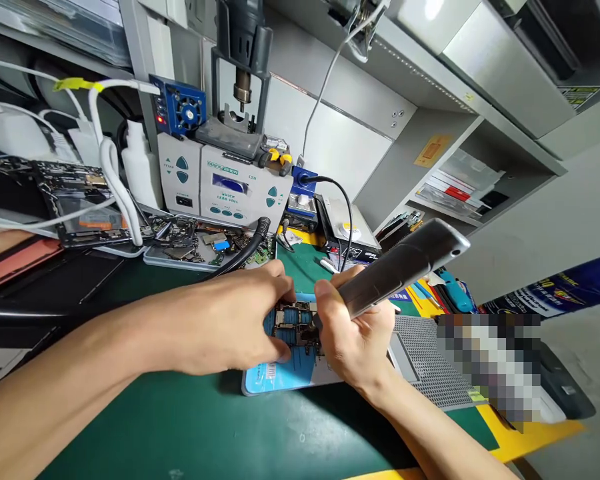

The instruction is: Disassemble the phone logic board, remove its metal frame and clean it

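Note:
My left hand reaches in from the left, thumb and fingers bent around the near side of a small dark phone circuit board, gripping its edges. The board lies on a light-blue and grey flat base. My right hand is closed around a thick, dark grey handled tool with a small hole near its top end. This tool slants down to the left, and its lower end meets the right part of the board. My fingers partly hide that working end, so its shape cannot be made out.
A Quick hot-air station stands behind, its black hose curving over a tray of loose boards. A perforated grey mat lies to the right on the green work mat. Farther right is a blue can.

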`<state>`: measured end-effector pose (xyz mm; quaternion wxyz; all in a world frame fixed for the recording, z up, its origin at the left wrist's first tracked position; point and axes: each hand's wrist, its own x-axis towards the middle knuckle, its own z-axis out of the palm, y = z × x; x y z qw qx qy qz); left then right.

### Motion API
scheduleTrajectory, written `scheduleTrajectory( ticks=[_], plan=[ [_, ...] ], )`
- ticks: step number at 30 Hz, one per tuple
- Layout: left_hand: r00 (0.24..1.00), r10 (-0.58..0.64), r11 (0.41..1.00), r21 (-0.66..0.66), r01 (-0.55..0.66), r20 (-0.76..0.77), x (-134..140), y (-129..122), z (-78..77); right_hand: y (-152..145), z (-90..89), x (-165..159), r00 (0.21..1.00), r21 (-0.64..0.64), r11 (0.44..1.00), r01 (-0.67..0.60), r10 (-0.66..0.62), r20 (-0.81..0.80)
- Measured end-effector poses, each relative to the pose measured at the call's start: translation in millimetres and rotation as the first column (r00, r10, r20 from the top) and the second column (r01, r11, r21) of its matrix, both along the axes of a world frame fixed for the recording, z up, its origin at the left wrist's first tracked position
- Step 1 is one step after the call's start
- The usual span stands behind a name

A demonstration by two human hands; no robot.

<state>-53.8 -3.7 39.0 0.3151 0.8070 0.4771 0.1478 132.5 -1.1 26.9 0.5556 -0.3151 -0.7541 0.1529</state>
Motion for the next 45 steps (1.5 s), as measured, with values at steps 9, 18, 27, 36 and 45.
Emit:
scheduleTrajectory(
  ticks=[9, 18, 27, 36, 45],
  plan=[
    [1.0, 0.019, 0.999, -0.034, -0.019, -0.001, 0.4, -0.5, 7.3, -1.2, -0.5, 0.2, 1.0, -0.003, 1.0, 0.016, -0.016, 0.003],
    [1.0, 0.021, 0.999, -0.042, -0.022, -0.015, 1.6, -1.9, 8.5, -2.4, 0.9, -2.0, 0.998, -0.037, 0.998, 0.049, -0.05, -0.023],
    [1.0, 0.009, 0.999, -0.039, -0.01, -0.024, 0.9, -0.3, 5.8, -1.2, -1.0, 0.2, 1.0, 0.003, 1.0, 0.012, -0.012, -0.012],
    [1.0, 0.005, 0.998, -0.056, -0.005, -0.012, 1.0, -2.5, 8.8, -2.9, -2.9, 0.3, 1.0, -0.007, 1.0, 0.01, -0.01, -0.014],
    [1.0, 0.012, 0.999, -0.03, -0.012, 0.001, 1.0, -2.5, 4.7, -2.3, -2.3, 0.7, 1.0, -0.017, 1.0, 0.015, -0.015, -0.006]
  ],
)
